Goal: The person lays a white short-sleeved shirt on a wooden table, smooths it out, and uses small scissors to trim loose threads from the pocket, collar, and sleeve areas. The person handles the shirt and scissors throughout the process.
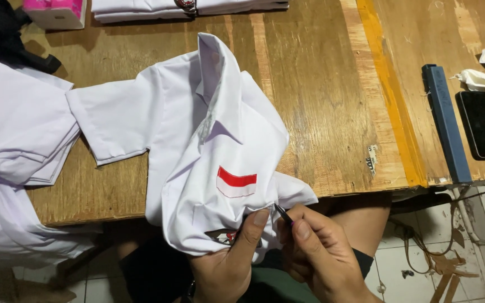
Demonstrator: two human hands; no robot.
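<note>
From the head camera, a white short-sleeved shirt [197, 129] lies crumpled over the near edge of the wooden desk [315, 84], its collar pointing toward twelve o'clock and its lower part hanging off the edge into the person's lap. The left hand [228, 264] grips a bunched fold of the shirt at about six o'clock, thumb on top of the cloth and fingers closed underneath it, just beside a small dark badge [222, 235] sewn on the fabric. A red and white flag patch [236, 182] sits on the shirt just above the thumb, toward twelve o'clock. The right hand [321, 252] is at about five o'clock from the shirt, its fingers [301, 230] pinched together on a thin dark tool [283, 213] (its kind is too small to tell), whose tip touches the shirt's edge just right of the left thumb. At nine o'clock a heap of white garments [12, 151] lies on the desk; more folded white ones [186, 7] are at twelve o'clock beside a pink and white box [57, 11]. At three o'clock lie a long blue bar [445, 123], a dark phone [483, 124] and two crumpled white scraps [475, 78].
</note>
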